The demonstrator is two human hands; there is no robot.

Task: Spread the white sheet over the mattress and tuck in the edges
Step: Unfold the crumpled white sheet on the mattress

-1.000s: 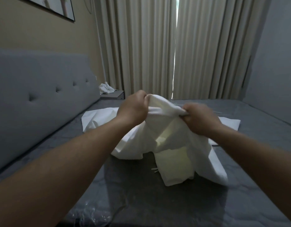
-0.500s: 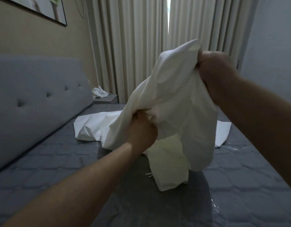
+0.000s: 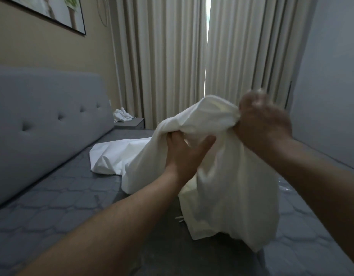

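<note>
The white sheet (image 3: 222, 176) is bunched and lifted above the grey quilted mattress (image 3: 58, 198), with one end still lying on the mattress near the headboard. My right hand (image 3: 263, 124), blurred by motion, grips a gathered bunch at the sheet's highest part. My left hand (image 3: 184, 154) is lower and to the left, fingers hooked into a fold of the sheet with the thumb spread out to the right. The sheet hangs down between and below both hands, hiding part of the mattress behind it.
A grey tufted headboard (image 3: 44, 120) runs along the left. Beyond it a small nightstand (image 3: 130, 123) holds a crumpled white cloth (image 3: 121, 114). Beige curtains (image 3: 168, 62) cover the far wall, and a grey wall (image 3: 331, 86) closes the right side.
My right hand has come down from high up, bringing the sheet's top lower. My left hand has loosened from a tight fist, its thumb now spread.
</note>
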